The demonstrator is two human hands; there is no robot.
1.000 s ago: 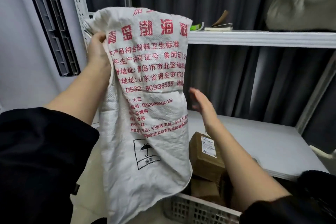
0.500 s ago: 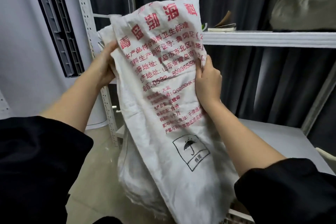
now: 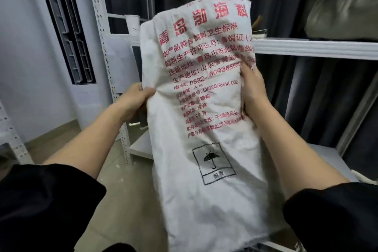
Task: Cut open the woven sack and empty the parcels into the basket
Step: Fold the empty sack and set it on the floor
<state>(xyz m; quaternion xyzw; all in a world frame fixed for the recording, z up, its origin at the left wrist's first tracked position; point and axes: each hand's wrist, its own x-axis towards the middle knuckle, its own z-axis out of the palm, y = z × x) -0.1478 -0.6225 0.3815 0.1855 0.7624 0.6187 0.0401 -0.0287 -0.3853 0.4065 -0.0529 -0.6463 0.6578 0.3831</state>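
While both hands, left hand (image 3: 134,98) and right hand (image 3: 252,90), pinch the limp white woven sack with red print (image 3: 206,120) by its side edges, any parcel possibly left inside could drop wide of the unseen basket.

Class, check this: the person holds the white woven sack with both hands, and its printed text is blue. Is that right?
Not quite. The head view shows both the left hand and right hand holding the white woven sack, but its printed text is red, not blue.

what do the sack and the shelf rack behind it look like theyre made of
Sack: looks like woven plastic cloth, matte white with red print; it creases stiffly and frays at the top edge. The weave itself is too fine to see.

Shelf rack: probably painted metal, smooth pale grey-white; its upright has rows of punched holes.
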